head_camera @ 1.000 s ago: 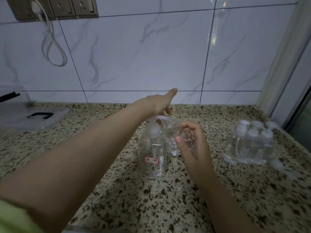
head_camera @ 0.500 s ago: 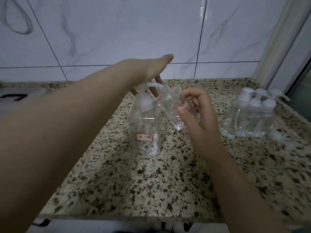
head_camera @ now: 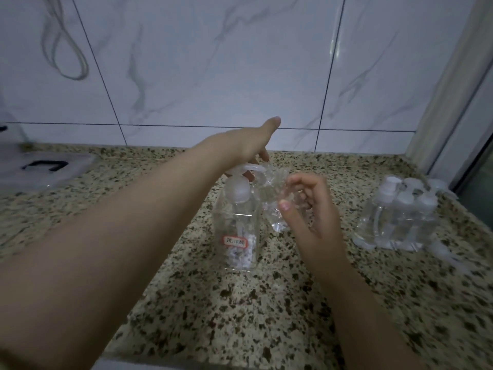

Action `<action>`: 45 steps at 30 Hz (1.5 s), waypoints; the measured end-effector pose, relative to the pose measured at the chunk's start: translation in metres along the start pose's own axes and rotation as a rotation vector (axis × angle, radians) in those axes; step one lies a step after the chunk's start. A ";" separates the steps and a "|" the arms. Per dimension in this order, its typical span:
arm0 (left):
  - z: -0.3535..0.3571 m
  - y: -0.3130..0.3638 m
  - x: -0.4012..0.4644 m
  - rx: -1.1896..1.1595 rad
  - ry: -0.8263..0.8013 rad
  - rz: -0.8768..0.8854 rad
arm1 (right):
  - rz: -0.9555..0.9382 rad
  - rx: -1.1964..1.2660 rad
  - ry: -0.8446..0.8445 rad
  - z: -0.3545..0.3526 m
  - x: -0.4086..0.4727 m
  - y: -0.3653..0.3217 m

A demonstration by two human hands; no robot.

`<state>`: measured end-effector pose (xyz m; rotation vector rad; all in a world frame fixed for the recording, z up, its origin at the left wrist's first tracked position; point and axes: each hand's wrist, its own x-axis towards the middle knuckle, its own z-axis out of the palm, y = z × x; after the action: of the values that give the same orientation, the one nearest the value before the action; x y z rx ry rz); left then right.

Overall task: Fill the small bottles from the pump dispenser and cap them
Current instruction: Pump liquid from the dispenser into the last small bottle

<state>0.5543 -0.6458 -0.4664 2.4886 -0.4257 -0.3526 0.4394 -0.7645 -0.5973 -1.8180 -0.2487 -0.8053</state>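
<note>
Meanwhile the left hand [head_camera: 248, 148] is still pressing flat-fingered on the pump dispenser [head_camera: 240, 217] mid-table, the right hand [head_camera: 309, 206] keeping its pinching grip on the small bottle [head_camera: 277, 206] under the spout, so filling is continuing.

The single head-worn camera looked forward and down, close over the granite counter [head_camera: 240, 316], facing the tiled wall [head_camera: 213, 62] across the frame's upper half.
</note>
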 end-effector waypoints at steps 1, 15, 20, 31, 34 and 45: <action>-0.001 -0.001 0.001 0.001 0.002 0.001 | -0.003 0.000 -0.005 0.001 0.000 -0.001; 0.001 -0.008 0.014 0.032 -0.032 0.023 | -0.023 0.017 -0.011 0.004 -0.001 -0.001; 0.002 -0.006 0.011 0.064 0.007 0.013 | -0.013 0.032 -0.011 0.004 -0.002 -0.002; 0.004 0.000 0.005 0.120 -0.014 0.020 | 0.025 0.044 0.004 0.002 -0.002 -0.003; 0.006 0.000 0.004 0.142 -0.050 -0.007 | 0.020 0.038 0.008 0.001 -0.003 -0.003; 0.003 0.000 0.005 0.099 -0.049 -0.014 | 0.019 0.031 0.018 0.001 -0.002 -0.002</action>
<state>0.5577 -0.6492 -0.4698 2.5849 -0.4555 -0.4076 0.4367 -0.7623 -0.5974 -1.7807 -0.2311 -0.8001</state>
